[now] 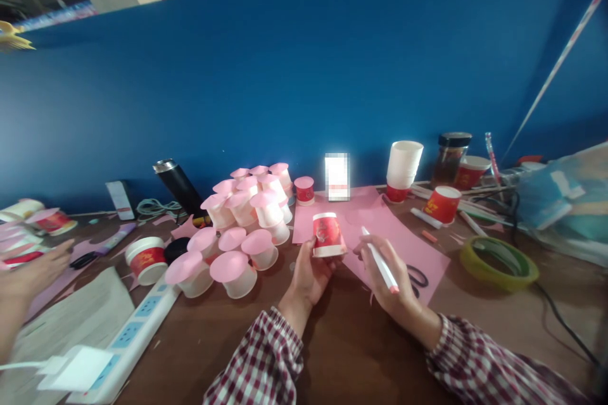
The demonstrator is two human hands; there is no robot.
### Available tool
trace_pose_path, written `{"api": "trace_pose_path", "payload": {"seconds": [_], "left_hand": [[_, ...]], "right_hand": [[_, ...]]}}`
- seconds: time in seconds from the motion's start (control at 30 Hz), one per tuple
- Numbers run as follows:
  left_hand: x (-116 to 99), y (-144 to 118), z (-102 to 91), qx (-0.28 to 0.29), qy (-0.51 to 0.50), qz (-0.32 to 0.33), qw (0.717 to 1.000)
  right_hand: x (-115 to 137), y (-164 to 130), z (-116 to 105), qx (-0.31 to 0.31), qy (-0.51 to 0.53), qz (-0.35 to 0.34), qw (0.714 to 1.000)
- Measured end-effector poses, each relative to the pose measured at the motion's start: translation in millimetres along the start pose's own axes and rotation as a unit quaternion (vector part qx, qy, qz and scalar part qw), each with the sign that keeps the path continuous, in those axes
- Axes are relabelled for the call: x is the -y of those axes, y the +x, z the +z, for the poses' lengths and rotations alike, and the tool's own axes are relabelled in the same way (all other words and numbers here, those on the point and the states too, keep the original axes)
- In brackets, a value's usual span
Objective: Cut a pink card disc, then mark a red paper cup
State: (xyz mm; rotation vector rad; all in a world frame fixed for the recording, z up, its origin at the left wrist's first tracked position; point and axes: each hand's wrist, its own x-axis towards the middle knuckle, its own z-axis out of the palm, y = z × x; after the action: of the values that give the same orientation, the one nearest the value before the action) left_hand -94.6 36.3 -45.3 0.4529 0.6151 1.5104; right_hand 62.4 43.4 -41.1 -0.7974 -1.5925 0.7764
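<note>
My left hand (311, 278) grips a red and white paper cup (327, 234) from below and the side, over the table near the front edge of the pink paper. In my right hand (392, 285) is a white marker (380, 259), its pale tip pointing up and left and its pink end toward me. The tip is apart from the cup. Under and behind both hands lies the pink paper sheet (403, 228). Black scissor handles (418, 280) show partly beside my right hand. Left of the cup stand several white cups with pink paper tops (232, 266).
A white power strip (128, 335) with a plugged charger (78, 367) lies at left, near another person's hand (28, 272). A stack of white cups (403, 164), a red cup (443, 204) and a yellow-green tape roll (498, 266) are at right. A blue partition (304, 76) stands behind.
</note>
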Motion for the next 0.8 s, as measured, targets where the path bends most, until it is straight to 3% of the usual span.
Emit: {"api": "trace_pose_path", "payload": {"seconds": [0.27,0.43,0.8], "left_hand": [[0,0,-0.4,0.006,-0.008,-0.013,1.0],[0,0,1.5,0.005,0.002,-0.011,1.0],[1,2,0.0,-0.058,-0.02,-0.025,0.998]], "right_hand": [[1,1,-2,0.011,-0.004,-0.009,1.0],[8,0,0,-0.016,0.022,0.004,1.0],[6,2,-5,-0.005,-0.126,-0.153,0.98]]}}
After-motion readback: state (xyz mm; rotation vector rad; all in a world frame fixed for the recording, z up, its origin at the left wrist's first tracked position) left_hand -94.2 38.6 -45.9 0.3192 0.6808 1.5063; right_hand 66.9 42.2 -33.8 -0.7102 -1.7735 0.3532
